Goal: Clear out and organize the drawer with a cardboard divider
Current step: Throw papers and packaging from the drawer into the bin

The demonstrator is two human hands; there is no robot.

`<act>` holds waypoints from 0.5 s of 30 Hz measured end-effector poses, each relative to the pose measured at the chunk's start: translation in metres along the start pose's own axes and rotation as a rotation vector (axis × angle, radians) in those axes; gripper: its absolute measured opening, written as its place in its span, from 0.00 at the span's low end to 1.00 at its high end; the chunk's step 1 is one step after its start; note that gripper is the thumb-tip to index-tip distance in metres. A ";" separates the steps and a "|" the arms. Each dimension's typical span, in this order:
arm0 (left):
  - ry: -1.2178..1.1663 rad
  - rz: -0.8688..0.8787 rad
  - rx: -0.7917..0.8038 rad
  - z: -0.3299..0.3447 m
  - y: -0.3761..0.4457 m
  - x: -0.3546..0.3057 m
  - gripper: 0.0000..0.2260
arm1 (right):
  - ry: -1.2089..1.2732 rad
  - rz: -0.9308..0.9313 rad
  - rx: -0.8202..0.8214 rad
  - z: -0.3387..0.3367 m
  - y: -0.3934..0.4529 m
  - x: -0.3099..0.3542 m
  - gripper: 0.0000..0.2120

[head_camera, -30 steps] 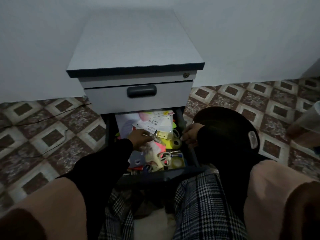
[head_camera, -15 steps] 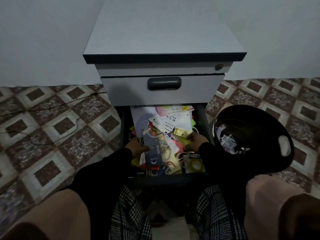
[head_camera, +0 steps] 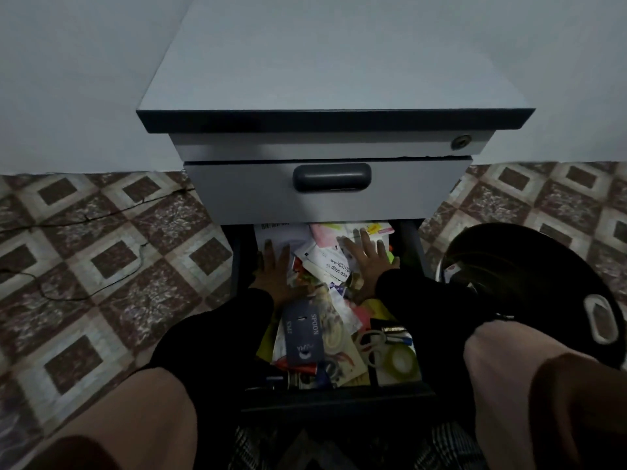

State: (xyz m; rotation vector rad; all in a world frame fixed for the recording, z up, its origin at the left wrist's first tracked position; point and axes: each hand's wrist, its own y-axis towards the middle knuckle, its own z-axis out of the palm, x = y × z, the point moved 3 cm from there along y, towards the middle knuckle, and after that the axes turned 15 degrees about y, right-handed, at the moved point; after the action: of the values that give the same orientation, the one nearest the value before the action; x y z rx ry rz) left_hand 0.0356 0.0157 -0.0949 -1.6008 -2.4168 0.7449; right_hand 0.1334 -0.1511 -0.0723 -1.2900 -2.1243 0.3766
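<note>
Inside the open drawer (head_camera: 339,407), heaped papers (head_camera: 325,262), scissors (head_camera: 371,340), tape roll (head_camera: 402,361), left hand (head_camera: 276,273) and right hand (head_camera: 368,262) flat, fingers released

Open drawer (head_camera: 412,247) lies crammed with jumbled papers (head_camera: 327,262).

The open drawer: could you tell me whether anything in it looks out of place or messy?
Yes. The drawer holds a jumbled heap of overlapping papers, with scissors and a tape roll loose near the front. No divider shows. Both hands lie flat on the heap.
</note>
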 end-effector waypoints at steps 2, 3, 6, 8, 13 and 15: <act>0.041 0.024 0.038 0.003 0.007 -0.002 0.51 | -0.035 0.005 0.011 -0.002 0.010 0.003 0.56; 0.056 0.034 0.049 0.005 0.009 -0.002 0.49 | -0.045 0.003 0.027 0.000 0.016 0.002 0.55; 0.111 0.048 0.078 0.008 0.009 0.001 0.46 | 0.007 -0.058 0.116 0.012 0.025 -0.003 0.54; 0.171 0.057 0.127 0.011 0.010 0.006 0.49 | 0.014 -0.081 0.125 0.016 0.022 -0.007 0.52; 0.327 0.081 0.268 0.016 -0.011 0.006 0.41 | -0.001 -0.098 0.190 0.014 -0.013 -0.011 0.41; 0.346 0.098 0.289 0.018 -0.026 0.000 0.39 | -0.011 -0.110 0.239 0.015 -0.028 -0.011 0.41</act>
State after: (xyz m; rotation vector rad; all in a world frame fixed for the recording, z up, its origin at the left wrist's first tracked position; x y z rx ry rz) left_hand 0.0067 0.0021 -0.0982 -1.5870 -1.9086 0.7233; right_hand 0.1080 -0.1733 -0.0725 -1.0327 -2.0759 0.5719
